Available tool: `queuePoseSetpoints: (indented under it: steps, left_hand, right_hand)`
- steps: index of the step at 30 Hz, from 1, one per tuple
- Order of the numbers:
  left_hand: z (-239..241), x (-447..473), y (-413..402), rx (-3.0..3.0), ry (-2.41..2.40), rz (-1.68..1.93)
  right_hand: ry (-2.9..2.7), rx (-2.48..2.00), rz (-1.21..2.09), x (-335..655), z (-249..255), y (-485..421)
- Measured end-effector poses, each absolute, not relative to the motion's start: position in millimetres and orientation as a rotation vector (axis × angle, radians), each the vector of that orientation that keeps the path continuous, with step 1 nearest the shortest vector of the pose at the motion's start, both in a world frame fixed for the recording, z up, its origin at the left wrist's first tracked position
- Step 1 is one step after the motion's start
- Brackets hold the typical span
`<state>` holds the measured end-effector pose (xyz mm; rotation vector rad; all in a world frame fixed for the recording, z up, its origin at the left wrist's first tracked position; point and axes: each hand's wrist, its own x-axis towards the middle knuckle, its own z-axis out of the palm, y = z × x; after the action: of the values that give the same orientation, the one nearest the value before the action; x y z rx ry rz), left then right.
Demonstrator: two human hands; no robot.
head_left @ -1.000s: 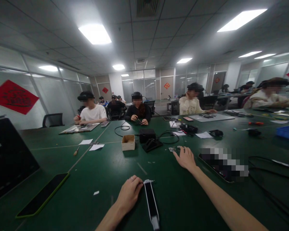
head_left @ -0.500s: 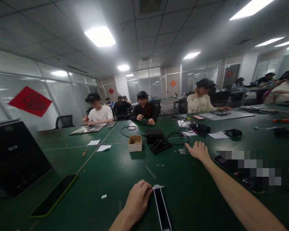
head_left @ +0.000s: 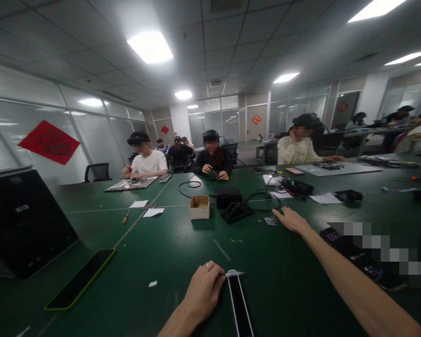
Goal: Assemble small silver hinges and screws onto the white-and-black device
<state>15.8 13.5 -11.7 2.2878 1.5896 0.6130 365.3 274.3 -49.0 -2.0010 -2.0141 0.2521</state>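
Observation:
At the lower middle, a long, phone-like slab with a white frame and black face [head_left: 241, 304] lies on the green table. Its near end runs out of view, and a thin bit sticks out at the right of its far end. My left hand [head_left: 204, 288] rests beside its far left corner, fingers curled together and fingertips on that corner. Farther off, my right hand [head_left: 292, 219] reaches out low over the table with nothing in it, its thumb apart from the fingers. Just left of it lie small metal parts [head_left: 270, 221].
Beyond are an open box [head_left: 199, 208], a black device [head_left: 228, 196] with cables and a black stand [head_left: 237, 212]. A green-edged phone [head_left: 82, 279] and a laptop [head_left: 30, 220] occupy the left. A partly blurred phone [head_left: 354, 255] lies right. Several people sit across the table.
The view has turned slightly left, so most things sit farther right. My right hand's fingers look closer together and lower. My left hand stays at the slab's corner.

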Motion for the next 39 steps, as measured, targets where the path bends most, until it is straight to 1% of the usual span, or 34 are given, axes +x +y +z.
queuePoseSetpoints:
  steps: [5, 12, 22, 34, 39]
  left_hand:
    - [-9.5, 16.5, 13.3, 2.285, 1.590, 0.619]
    - [-8.6, 16.7, 13.7, 2.295, 1.588, 0.617]
    - [-9.3, 17.0, 14.9, 2.302, 1.589, 0.595]
    - [-6.0, 17.8, 12.6, 2.305, 1.599, 0.590]
    - [-3.2, 18.5, 11.4, 2.298, 1.618, 0.558]
  right_hand:
    - [-2.021, -1.879, 0.296, 357.7, -42.1, 257.3]
    - [-2.078, -1.758, 0.273, 350.2, -44.4, 245.8]
    - [-2.238, -1.789, 0.247, 335.2, -40.5, 242.8]
    - [-2.336, -1.667, 0.331, 309.3, -46.4, 241.7]
    - [-2.352, -1.607, 0.342, 307.7, -41.7, 226.5]
